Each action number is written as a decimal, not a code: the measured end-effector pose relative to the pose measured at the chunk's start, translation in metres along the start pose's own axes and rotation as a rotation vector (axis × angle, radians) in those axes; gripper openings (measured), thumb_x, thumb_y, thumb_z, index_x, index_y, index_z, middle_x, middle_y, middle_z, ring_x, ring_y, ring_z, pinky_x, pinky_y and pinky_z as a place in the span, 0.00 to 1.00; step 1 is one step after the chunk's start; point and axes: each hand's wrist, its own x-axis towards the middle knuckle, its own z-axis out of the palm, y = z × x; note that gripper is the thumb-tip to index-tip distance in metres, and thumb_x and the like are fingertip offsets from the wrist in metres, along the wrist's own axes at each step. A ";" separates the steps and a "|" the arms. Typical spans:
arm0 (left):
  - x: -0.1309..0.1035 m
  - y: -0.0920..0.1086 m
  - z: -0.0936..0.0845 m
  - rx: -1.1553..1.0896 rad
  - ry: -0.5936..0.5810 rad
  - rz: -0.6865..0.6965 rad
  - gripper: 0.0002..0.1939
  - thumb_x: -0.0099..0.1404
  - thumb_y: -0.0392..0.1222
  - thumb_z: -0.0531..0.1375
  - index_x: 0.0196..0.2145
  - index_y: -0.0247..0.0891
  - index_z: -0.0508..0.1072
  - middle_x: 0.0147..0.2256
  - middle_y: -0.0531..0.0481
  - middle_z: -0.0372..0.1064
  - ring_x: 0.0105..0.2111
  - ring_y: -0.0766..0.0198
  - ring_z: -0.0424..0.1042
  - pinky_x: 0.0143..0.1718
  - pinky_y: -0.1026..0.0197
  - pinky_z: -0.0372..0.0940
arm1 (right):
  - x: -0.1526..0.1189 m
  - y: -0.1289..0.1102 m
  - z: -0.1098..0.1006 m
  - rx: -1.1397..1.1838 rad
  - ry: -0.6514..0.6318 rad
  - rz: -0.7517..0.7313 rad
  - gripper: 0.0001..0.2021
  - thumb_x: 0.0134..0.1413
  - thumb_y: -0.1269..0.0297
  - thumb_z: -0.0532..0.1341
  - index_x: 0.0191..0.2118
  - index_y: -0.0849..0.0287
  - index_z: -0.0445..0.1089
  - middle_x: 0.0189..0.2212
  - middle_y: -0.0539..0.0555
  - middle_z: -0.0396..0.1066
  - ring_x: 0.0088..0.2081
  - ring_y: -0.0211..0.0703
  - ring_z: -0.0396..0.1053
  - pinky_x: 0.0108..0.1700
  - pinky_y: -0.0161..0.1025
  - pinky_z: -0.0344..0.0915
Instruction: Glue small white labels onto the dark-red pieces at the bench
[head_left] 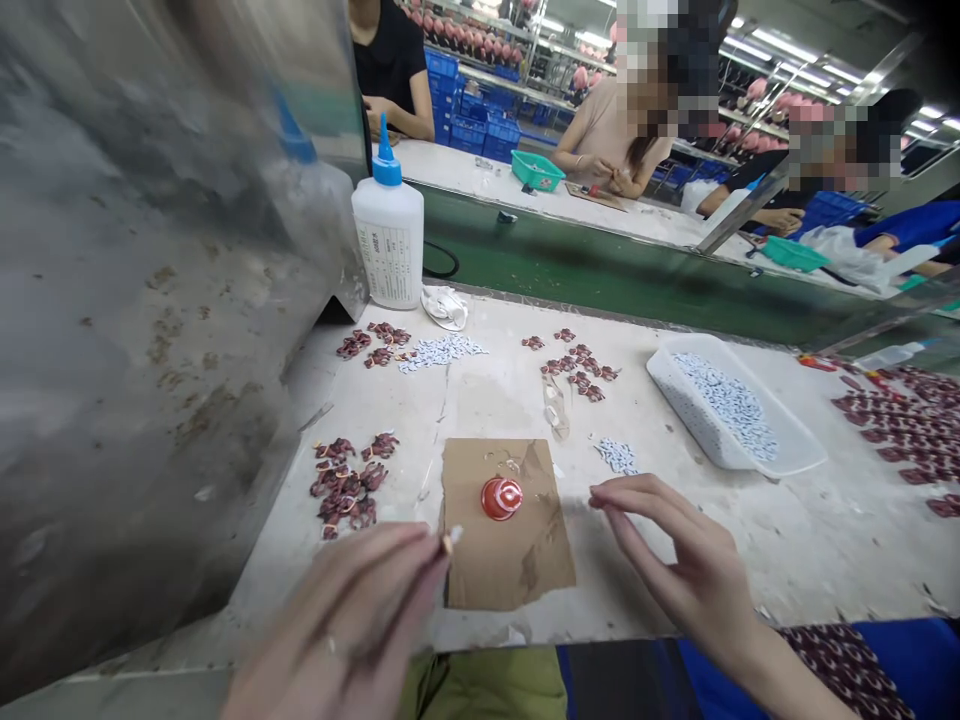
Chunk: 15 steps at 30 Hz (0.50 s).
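Observation:
My left hand (352,620) is closed in a pinch at the left edge of a brown cardboard piece (480,570). A small part with an orange and whitish tip (448,543) shows between its fingertips; the rest of it is hidden and blurred. On the cardboard stands a small red cap (496,500) with white stuff on its top. To the right of the board my right hand (682,565) has thumb and forefinger pressed together; anything in them is too small to make out. Just beyond it lies a little pile of white-blue pieces (617,456).
Dark red figure-like parts (349,485) lie in groups left and behind, with many more (900,420) at far right. A translucent tray (795,455) holds white-blue pieces. A glue bottle (390,240) stands beside a large metal housing (150,300). People sit at the bench opposite.

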 end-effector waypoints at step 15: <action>0.074 -0.068 0.020 0.475 -0.304 -0.344 0.11 0.72 0.36 0.57 0.34 0.34 0.77 0.38 0.44 0.74 0.25 0.59 0.72 0.24 0.56 0.64 | -0.025 0.040 0.004 -0.129 0.110 0.051 0.11 0.69 0.72 0.57 0.50 0.53 0.73 0.41 0.53 0.75 0.43 0.42 0.75 0.45 0.38 0.70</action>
